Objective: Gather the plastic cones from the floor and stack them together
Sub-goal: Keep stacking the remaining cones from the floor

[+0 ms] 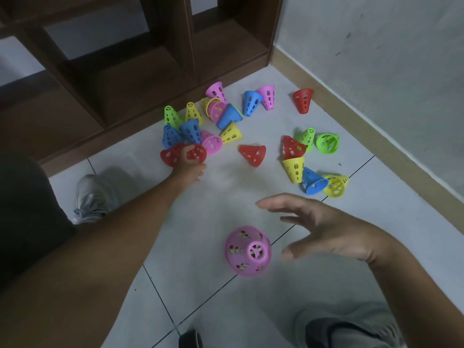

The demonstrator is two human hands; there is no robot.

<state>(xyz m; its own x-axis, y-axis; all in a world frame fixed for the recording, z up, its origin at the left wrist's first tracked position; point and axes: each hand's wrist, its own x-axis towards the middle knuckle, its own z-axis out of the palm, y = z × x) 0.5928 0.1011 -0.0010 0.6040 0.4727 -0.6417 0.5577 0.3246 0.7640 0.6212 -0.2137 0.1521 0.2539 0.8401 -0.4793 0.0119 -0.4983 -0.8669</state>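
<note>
I count roughly twenty-three cones on the floor (251, 209). My left hand (189, 164) grasps a red cone (194, 153); my right hand (326, 229) hovers spread beside a pink cone (247, 249).

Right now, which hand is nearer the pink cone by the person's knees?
Right. The right hand hovers open just beside and above the pink cone, not touching it. The left hand is stretched far ahead, gripping red cones by the shelf.

Left hand (189, 163) seemingly grips a red cone (194, 152); open right hand (324, 229) beside pink stack (247, 249).
</note>
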